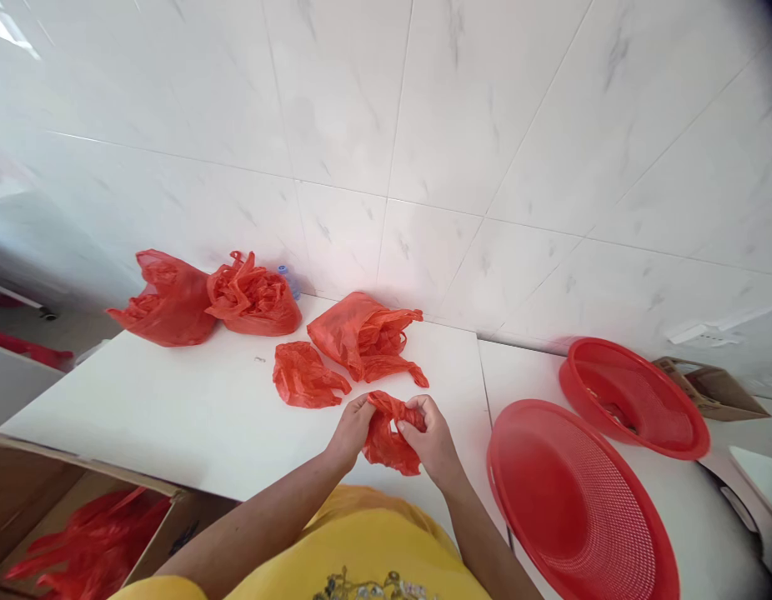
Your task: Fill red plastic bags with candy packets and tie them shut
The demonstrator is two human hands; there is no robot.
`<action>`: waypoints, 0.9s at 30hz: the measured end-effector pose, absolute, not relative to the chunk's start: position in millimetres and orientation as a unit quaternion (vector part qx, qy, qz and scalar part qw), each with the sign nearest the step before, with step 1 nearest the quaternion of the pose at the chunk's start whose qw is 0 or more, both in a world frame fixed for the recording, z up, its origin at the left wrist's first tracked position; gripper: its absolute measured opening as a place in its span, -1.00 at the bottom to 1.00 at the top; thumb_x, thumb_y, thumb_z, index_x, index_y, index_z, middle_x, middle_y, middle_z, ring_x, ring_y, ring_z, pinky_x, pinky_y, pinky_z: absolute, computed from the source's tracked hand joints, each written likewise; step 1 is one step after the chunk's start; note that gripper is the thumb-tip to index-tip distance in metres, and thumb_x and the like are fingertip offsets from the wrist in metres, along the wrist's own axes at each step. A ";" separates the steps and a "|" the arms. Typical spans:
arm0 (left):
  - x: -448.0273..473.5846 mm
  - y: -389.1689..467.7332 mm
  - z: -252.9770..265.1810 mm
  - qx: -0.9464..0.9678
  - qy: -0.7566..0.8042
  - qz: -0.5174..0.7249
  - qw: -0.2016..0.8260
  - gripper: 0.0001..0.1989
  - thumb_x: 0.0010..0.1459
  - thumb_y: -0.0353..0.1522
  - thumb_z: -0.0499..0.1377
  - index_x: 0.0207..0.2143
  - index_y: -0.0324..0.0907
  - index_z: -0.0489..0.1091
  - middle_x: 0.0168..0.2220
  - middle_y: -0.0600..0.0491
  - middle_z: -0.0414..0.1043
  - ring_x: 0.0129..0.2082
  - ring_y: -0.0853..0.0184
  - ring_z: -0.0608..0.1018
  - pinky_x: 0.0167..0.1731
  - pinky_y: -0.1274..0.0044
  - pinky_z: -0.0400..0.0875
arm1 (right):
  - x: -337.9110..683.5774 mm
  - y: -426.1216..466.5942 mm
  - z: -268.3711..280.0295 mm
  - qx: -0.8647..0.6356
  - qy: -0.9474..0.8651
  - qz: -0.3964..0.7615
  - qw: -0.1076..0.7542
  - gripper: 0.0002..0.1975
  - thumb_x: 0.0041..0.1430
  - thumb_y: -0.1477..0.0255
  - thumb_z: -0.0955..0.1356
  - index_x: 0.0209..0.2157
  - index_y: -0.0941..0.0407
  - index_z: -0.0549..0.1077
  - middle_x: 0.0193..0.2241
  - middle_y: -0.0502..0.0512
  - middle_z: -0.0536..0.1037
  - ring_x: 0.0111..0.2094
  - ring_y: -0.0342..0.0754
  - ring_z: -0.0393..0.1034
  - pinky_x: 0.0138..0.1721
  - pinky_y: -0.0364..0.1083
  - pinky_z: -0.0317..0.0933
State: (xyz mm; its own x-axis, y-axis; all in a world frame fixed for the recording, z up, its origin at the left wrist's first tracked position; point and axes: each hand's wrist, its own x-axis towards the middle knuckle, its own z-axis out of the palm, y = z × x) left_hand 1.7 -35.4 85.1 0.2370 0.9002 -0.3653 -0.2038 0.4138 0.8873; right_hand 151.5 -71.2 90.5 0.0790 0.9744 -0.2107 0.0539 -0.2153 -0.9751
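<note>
White marble-look tiles back a white worktop [173, 417] where several red plastic bags lie. Both hands meet at the near edge — the left hand [350, 429] and the right hand [431, 437] each pinch with their fingers a crumpled red bag [389, 433], held between them just above the worktop. Beyond it lie a small flattened bag [304, 375] and a larger loose bag [361, 337]; two stuffed bags [204, 304] sit further left by the wall. To the right rest two red mesh baskets [579, 500] — one overlapping the other. A cardboard box [79, 517] of red bags stands lower left.
</note>
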 end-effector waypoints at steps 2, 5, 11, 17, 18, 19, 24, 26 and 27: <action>1.5 -35.2 86.5 0.388 0.469 0.411 0.679 -0.72 0.13 -0.17 0.11 -0.49 -0.19 0.29 -0.55 0.15 0.30 -0.56 0.44 0.31 -0.53 0.60 0.20 | 148.3 -70.0 87.0 -0.625 -0.442 0.474 0.434 -0.65 -0.01 0.34 0.39 -0.14 0.05 0.35 -0.44 -0.08 0.43 -0.42 -0.11 0.33 -0.35 -0.13 0.22; 0.7 -36.0 86.3 0.437 0.465 0.420 0.646 -0.66 0.16 -0.10 0.10 -0.44 -0.20 0.32 -0.55 0.16 0.25 -0.55 0.44 0.27 -0.51 0.59 0.18 | 146.6 -67.9 81.6 -0.647 -0.458 0.446 0.415 -0.82 0.04 0.31 0.35 -0.29 0.08 0.41 -0.45 -0.05 0.45 -0.41 -0.11 0.33 -0.35 -0.14 0.21; -2.3 -40.0 70.0 0.510 0.497 0.402 0.576 -0.54 0.21 -0.07 0.04 0.04 -0.14 0.29 -0.34 0.07 0.37 -0.38 0.32 0.40 -0.31 0.48 0.34 | 151.5 -64.0 69.7 -0.613 -0.414 0.525 0.421 -0.83 0.08 0.37 0.28 -0.31 0.10 0.47 -0.56 -0.09 0.37 -0.55 -0.17 0.22 -0.49 -0.17 0.13; 1.4 -33.0 54.9 0.529 0.489 0.490 0.491 -0.82 0.16 -0.28 0.11 -0.24 -0.11 0.45 -0.03 -0.03 0.34 0.03 0.20 0.37 0.03 0.38 0.26 | 154.9 -66.0 57.6 -0.450 -0.265 0.693 0.498 -0.67 0.00 0.39 0.41 -0.14 0.16 0.53 -0.26 0.11 0.57 -0.29 -0.08 0.41 -0.23 -0.12 0.28; 2.9 -31.2 52.9 0.528 0.475 0.495 0.501 -0.86 0.14 -0.30 0.11 -0.34 -0.12 0.45 -0.07 -0.03 0.36 0.00 0.21 0.39 0.01 0.39 0.27 | 156.9 -65.3 52.9 -0.422 -0.236 0.711 0.512 -0.63 0.01 0.32 0.43 -0.12 0.15 0.53 -0.21 0.14 0.58 -0.23 -0.03 0.43 -0.19 -0.08 0.30; 4.2 -29.4 50.2 0.525 0.466 0.495 0.512 -0.88 0.12 -0.33 0.12 -0.40 -0.13 0.44 -0.12 -0.02 0.38 -0.05 0.22 0.41 -0.03 0.40 0.30 | 160.1 -63.7 46.7 -0.401 -0.212 0.722 0.522 -0.59 0.00 0.26 0.46 -0.10 0.14 0.53 -0.17 0.16 0.57 -0.20 0.00 0.44 -0.18 -0.05 0.32; -2.0 -19.7 19.0 0.486 0.527 0.433 0.546 -0.92 -0.01 -0.47 0.13 -0.50 -0.15 0.39 -0.28 0.02 0.40 -0.17 0.27 0.41 -0.06 0.46 0.26 | 194.1 -43.9 -2.0 -0.428 -0.015 0.713 0.555 -0.57 -0.34 0.46 0.60 -0.30 0.02 0.57 -0.37 -0.04 0.60 -0.39 -0.15 0.46 -0.31 -0.15 0.40; -13.3 -15.4 2.3 0.396 0.575 0.379 0.607 -0.93 -0.04 -0.48 0.12 -0.50 -0.15 0.36 -0.35 0.07 0.39 -0.21 0.29 0.40 -0.10 0.46 0.24 | 213.4 -37.0 -23.0 -0.432 0.032 0.713 0.551 -0.57 -0.40 0.53 0.60 -0.36 0.00 0.56 -0.45 -0.06 0.57 -0.44 -0.16 0.46 -0.35 -0.17 0.42; -20.3 -13.3 -5.3 0.343 0.593 0.356 0.636 -0.93 -0.04 -0.47 0.12 -0.48 -0.14 0.34 -0.36 0.08 0.39 -0.21 0.29 0.40 -0.13 0.46 0.24 | 223.3 -35.0 -33.1 -0.442 0.053 0.707 0.549 -0.58 -0.43 0.54 0.59 -0.40 -0.01 0.55 -0.49 -0.07 0.56 -0.47 -0.17 0.46 -0.38 -0.18 0.43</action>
